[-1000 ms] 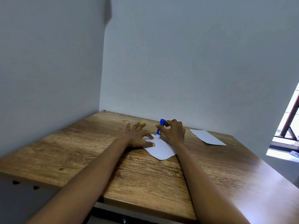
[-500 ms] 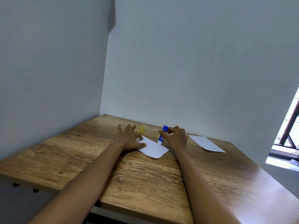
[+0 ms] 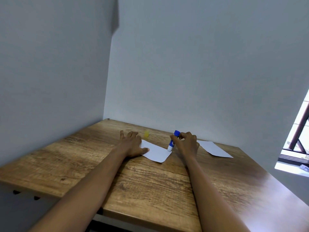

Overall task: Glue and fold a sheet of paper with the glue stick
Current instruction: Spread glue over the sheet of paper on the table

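Observation:
A small white sheet of paper (image 3: 155, 152) lies flat on the wooden table (image 3: 150, 185). My left hand (image 3: 132, 144) rests flat with spread fingers on the sheet's left edge, thumb on the paper. My right hand (image 3: 186, 142) grips a blue and white glue stick (image 3: 172, 141), held nearly upright with its white tip touching the sheet's right edge.
A small yellow cap (image 3: 146, 134) lies on the table behind the sheet. A second white sheet (image 3: 213, 149) lies to the right. Walls close off the table's left and far sides. A window (image 3: 299, 139) is at the right.
The glue stick's tip has moved from the sheet's left part, near my left hand, to its right edge. My left hand has slid to the left edge of the paper.

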Demonstrator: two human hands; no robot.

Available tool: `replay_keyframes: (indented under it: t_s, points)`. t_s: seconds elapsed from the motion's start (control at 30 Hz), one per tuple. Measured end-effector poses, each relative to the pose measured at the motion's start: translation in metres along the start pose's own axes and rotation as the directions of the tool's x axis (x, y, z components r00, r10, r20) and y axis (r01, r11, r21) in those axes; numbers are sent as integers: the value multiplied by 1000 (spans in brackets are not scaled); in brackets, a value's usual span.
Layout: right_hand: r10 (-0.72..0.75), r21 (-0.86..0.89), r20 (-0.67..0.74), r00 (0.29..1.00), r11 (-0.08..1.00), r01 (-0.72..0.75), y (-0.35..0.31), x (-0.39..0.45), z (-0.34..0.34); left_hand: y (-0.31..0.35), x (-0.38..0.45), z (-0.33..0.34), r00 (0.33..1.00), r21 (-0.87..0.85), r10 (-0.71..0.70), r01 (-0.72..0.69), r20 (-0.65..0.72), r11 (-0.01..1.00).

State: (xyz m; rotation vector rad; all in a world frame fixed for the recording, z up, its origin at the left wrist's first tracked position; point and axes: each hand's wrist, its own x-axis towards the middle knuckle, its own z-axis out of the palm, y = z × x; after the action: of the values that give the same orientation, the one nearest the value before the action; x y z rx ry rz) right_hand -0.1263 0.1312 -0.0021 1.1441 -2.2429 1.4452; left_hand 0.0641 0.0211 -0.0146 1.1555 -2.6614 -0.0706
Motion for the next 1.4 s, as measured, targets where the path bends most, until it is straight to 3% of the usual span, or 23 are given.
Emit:
replay_keyframes:
  t_s: [0.1, 0.2, 0.3, 0.43, 0.7, 0.93, 1.4]
  points:
    - [34, 74, -49, 998, 997, -30, -3, 0, -3, 6, -2, -3, 989, -91, 111, -120, -97, 989]
    - [72, 100, -51, 996, 993, -67, -2, 0, -4, 21, -7, -11, 926, -236, 301, -352, -229, 906]
    - [55, 96, -35, 998, 994, -51, -3, 0, -2, 34, -13, -8, 892, -282, 442, -449, -93, 848]
    - [35, 82, -48, 998, 996, -31, -3, 0, -1, 38, -11, -6, 910, -186, 405, -384, 92, 904]
    - [-50, -28, -26, 998, 998, 49, -6, -2, 5, 47, -16, -8, 907, 113, 404, -417, 118, 902]
    - [-53, -87, -4, 999, 995, 53, -9, -2, 8, 42, -12, -4, 903, 35, 383, -396, 194, 917]
    - [-34, -74, 30, 999, 997, 36, -10, -2, 8, 43, -11, -4, 914, -22, 356, -359, 194, 933]
